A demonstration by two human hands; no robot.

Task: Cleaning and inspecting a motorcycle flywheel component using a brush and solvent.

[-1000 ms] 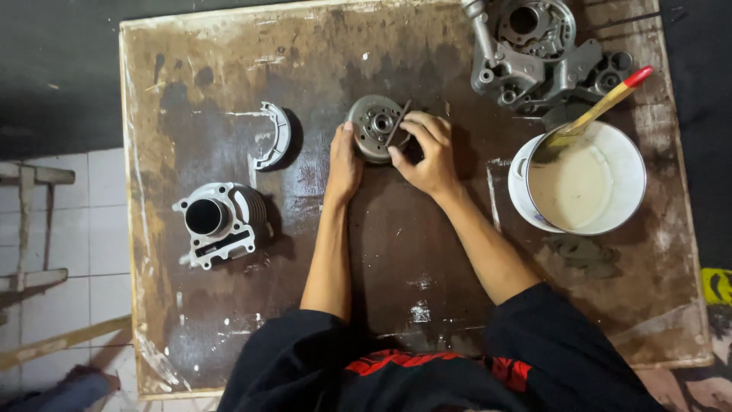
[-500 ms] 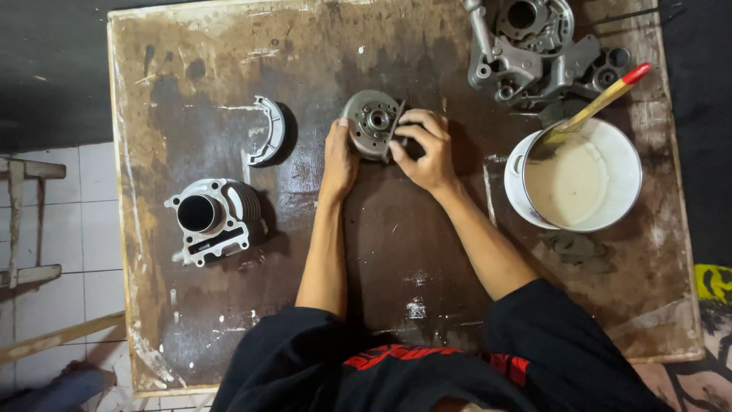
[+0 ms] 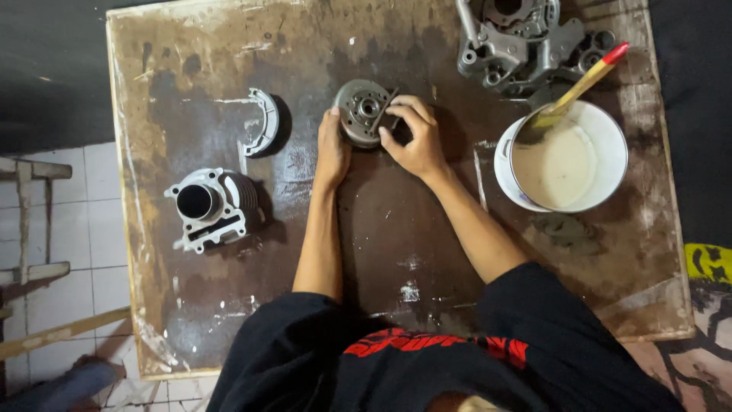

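Observation:
A round grey metal engine part (image 3: 361, 109), disc-shaped with a hub and holes, lies on the stained wooden table (image 3: 396, 229) near the far middle. My left hand (image 3: 332, 149) rests against its left rim, fingers together. My right hand (image 3: 412, 137) is at its right side, fingers pinched on a thin dark rod-like tool (image 3: 383, 109) that lies across the disc's face. Both forearms reach forward from my black shirt.
A curved brake shoe (image 3: 264, 122) lies left of the disc. A finned engine cylinder (image 3: 212, 206) stands at the left. A grey crankcase casting (image 3: 522, 42) sits far right. A white bucket (image 3: 568, 156) of pale liquid holds a brush (image 3: 583, 80) with a yellow and red handle.
The view has shifted slightly. My hands stay on the disc, with the right fingers adjusting a little on the thin tool.

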